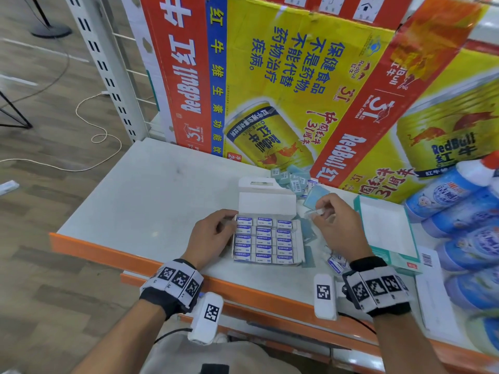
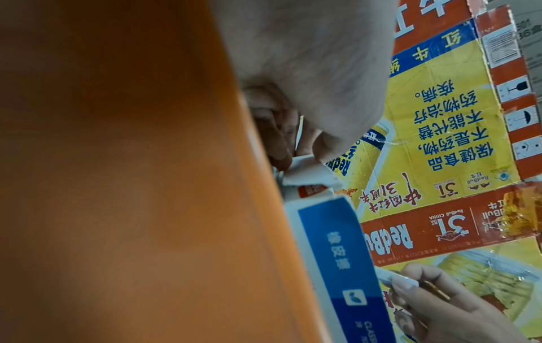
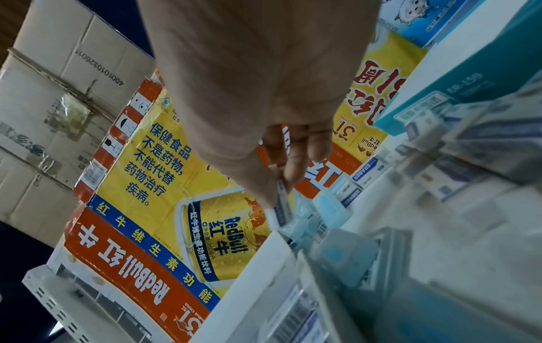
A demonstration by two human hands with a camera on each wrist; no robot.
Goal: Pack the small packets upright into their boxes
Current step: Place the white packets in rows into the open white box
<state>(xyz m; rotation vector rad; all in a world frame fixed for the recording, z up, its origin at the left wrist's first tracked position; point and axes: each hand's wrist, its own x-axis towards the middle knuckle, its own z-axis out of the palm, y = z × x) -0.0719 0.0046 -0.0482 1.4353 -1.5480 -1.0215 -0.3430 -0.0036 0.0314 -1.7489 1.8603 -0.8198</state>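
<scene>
Your left hand point(image 1: 213, 233) grips the open white cardboard box point(image 1: 267, 241) of blue-and-white eraser packets at its left wall. Your right hand point(image 1: 337, 225) pinches one small packet point(image 3: 280, 208) just right of the box, long axis pointing far; only the right wrist view shows it clearly.
</scene>
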